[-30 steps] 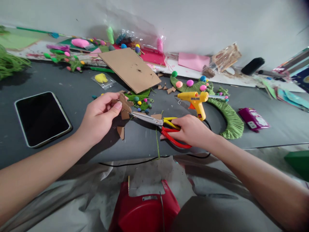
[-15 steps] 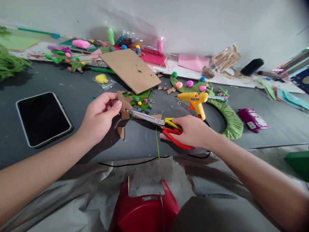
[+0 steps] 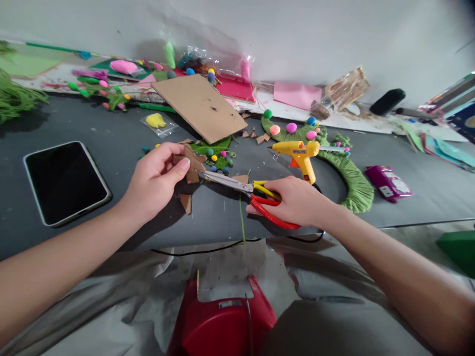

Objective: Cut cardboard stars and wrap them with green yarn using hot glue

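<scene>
My left hand [image 3: 154,180] pinches a small brown cardboard cutout [image 3: 193,160] with several points between thumb and fingers. My right hand [image 3: 295,200] grips scissors [image 3: 237,185] with one yellow and one red handle. The blades point left and their tips are at the cutout's lower right edge; whether they touch it I cannot make out. Cardboard scraps [image 3: 186,202] lie on the table below and beside the cutout. Just behind the blades is a green piece with small coloured balls [image 3: 218,155], partly hidden by my left hand and the cutout.
A yellow glue gun [image 3: 299,153] lies beside a green yarn-wrapped wreath [image 3: 351,180] at right, near a purple packet [image 3: 389,183]. A tablet [image 3: 67,183] lies at left. Behind my hands is a cardboard sheet [image 3: 200,106]. A red stool [image 3: 226,321] stands below the table edge.
The cutout has tilted and turned slightly in my left hand, its top dropping to the right. My right hand and the scissors have hardly moved.
</scene>
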Demonstrator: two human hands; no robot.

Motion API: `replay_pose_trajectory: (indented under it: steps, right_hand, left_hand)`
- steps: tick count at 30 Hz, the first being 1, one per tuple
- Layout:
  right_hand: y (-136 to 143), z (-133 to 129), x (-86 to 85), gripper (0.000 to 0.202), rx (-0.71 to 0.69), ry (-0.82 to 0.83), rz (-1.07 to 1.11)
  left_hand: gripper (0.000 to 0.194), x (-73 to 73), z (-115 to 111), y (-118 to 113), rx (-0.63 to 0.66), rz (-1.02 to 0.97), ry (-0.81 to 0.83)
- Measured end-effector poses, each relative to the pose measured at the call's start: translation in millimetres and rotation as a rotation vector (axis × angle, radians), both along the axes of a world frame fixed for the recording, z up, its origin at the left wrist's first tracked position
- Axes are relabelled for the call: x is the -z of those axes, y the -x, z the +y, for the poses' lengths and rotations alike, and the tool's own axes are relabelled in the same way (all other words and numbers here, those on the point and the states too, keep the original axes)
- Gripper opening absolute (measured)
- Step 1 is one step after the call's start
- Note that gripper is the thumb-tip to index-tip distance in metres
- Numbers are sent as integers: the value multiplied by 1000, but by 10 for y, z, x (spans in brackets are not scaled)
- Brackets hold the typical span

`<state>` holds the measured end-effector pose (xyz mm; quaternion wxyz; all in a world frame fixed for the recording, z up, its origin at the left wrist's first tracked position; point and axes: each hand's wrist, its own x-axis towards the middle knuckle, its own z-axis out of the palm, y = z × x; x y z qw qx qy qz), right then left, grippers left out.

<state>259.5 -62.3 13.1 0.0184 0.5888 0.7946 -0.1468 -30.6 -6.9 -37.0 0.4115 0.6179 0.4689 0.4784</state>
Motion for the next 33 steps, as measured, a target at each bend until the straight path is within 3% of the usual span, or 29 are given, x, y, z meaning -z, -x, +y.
replay_pose_trajectory:
  steps: [33]
  right_hand:
    - [-31,45,19,61,32,36,88]
  left_hand:
    - [11,-22,1,8,11,65,-52]
